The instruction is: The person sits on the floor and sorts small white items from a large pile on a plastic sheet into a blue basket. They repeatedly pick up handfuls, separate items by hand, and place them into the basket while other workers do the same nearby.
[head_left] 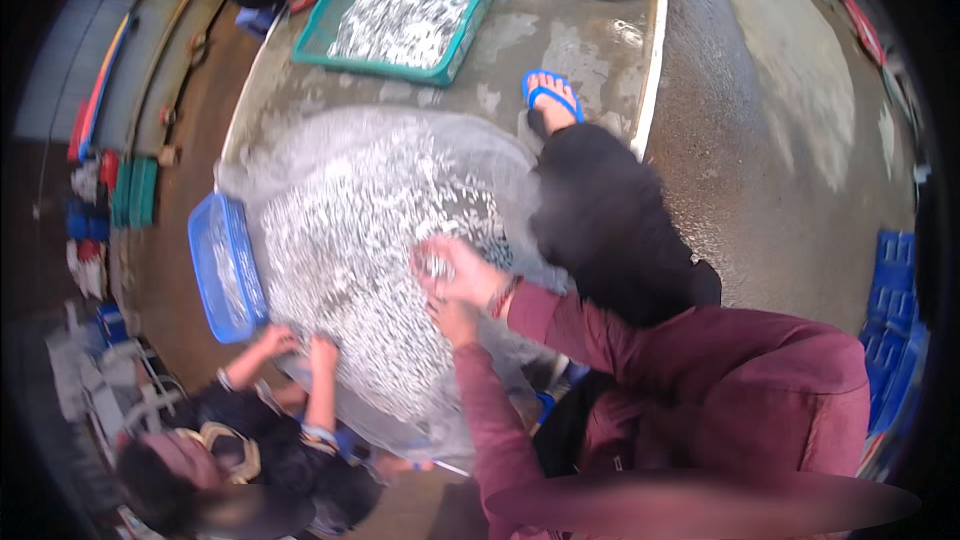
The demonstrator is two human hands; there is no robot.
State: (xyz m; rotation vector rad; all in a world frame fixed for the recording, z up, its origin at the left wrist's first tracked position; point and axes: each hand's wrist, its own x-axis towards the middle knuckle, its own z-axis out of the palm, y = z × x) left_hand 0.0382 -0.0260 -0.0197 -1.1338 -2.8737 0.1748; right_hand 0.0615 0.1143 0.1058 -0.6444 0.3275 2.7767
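Observation:
A broad heap of small silvery fish point(350, 210) lies on a pale mesh net point(400, 122) spread over the low wet table. Over the heap's right side, my right hand point(465, 272) curls its fingers around several small fish. Just below it, my left hand point(457, 321) touches or hovers close over the pile; blur hides its fingertips, so I cannot tell if it grips anything. Both my sleeves are maroon.
A co-worker's hands point(300, 342) work at the heap's lower left edge, near a blue basket point(227, 315). A green basket point(385, 71) of fish stands at the far end. My foot in a blue sandal point(553, 90) rests on the table point(590, 40).

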